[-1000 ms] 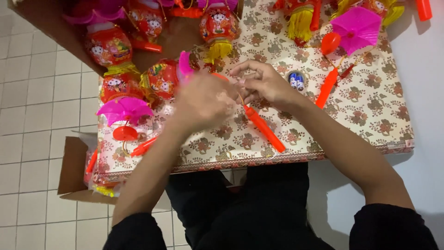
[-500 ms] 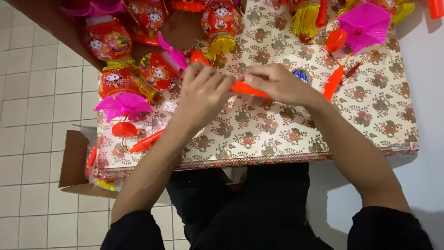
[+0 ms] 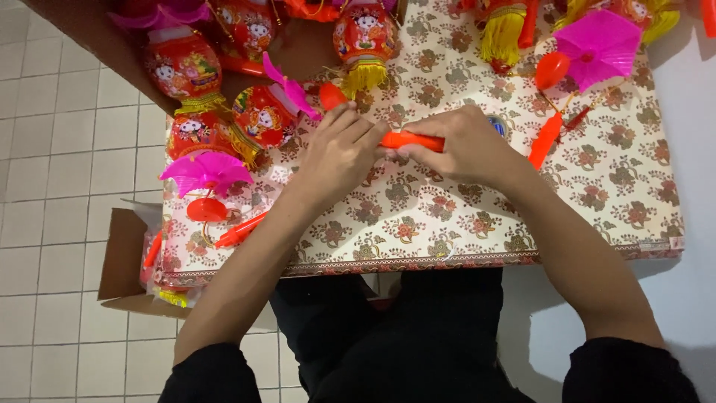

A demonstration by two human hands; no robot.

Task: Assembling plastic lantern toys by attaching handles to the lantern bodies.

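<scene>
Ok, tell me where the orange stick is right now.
The orange stick is mid-table in the head view, held between the left hand and right hand.

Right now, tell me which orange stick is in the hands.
The orange stick at the table's middle, gripped at both ends by the left hand and right hand. The other sticks lie untouched.

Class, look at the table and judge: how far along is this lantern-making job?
Done: several red lanterns with yellow tassels lie at the table's far-left side. In hand: the left hand and right hand together grip an orange stick. Left: loose parts lie unassembled, such as a pink umbrella top, another orange stick and a pink top with red base.
</scene>
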